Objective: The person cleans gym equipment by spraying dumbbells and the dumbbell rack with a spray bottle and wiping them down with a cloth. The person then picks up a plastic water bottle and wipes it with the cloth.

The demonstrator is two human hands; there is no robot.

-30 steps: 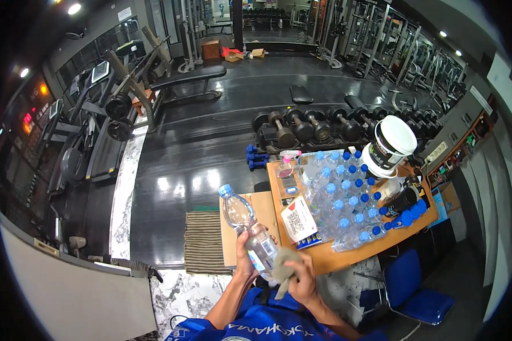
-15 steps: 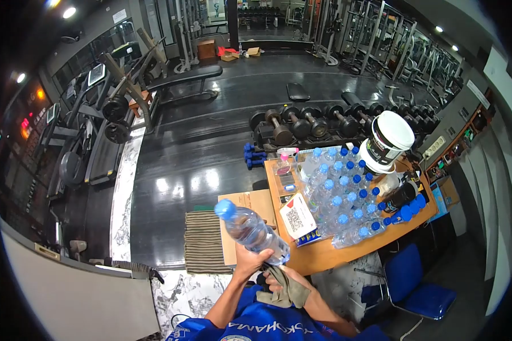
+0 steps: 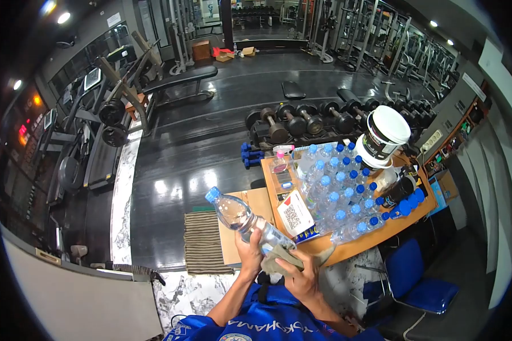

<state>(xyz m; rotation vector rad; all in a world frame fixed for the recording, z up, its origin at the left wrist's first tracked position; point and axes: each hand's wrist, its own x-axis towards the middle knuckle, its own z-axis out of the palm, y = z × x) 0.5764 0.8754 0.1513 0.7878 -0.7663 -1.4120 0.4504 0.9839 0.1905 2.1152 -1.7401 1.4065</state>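
Observation:
A clear plastic bottle with a blue cap lies tilted in my left hand, its cap pointing up and to the left. The fingers of that hand are wrapped round the bottle's middle. My right hand grips a grey-green cloth against the bottle's lower end. To the right, many similar bottles with blue caps stand close together on the wooden table. A white card with a printed code is beside them, nearest the bottle in my hand.
A white tub and a black container are at the table's right side. Left of the table are a cardboard box and a striped mat. A blue chair is at the lower right; dumbbells line a rack behind.
The bottle has turned in my left hand and its cap has moved slightly left and up since the last frame. My right hand has brought the cloth up over the bottle's lower end.

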